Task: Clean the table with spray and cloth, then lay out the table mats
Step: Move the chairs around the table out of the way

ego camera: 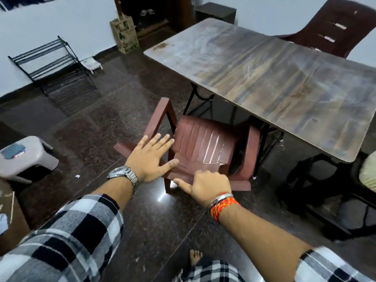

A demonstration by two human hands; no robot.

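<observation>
A long wood-grain table (264,64) with a streaked, bare top fills the upper right. A maroon plastic chair (205,145) stands against its near edge, back towards me. My left hand (151,159), wearing a metal watch, hovers with straight spread fingers over the chair's left arm and backrest. My right hand (205,183), with a red thread and a bangle at the wrist, grips the top of the chair's backrest, fingers curled over it and thumb out. No spray, cloth or mats are in sight.
A second maroon chair (333,27) stands at the table's far side. A grey stool (30,157) with a blue object sits at left. A black metal rack (55,66) and a paper bag (124,35) stand by the wall. Dark glossy floor lies between.
</observation>
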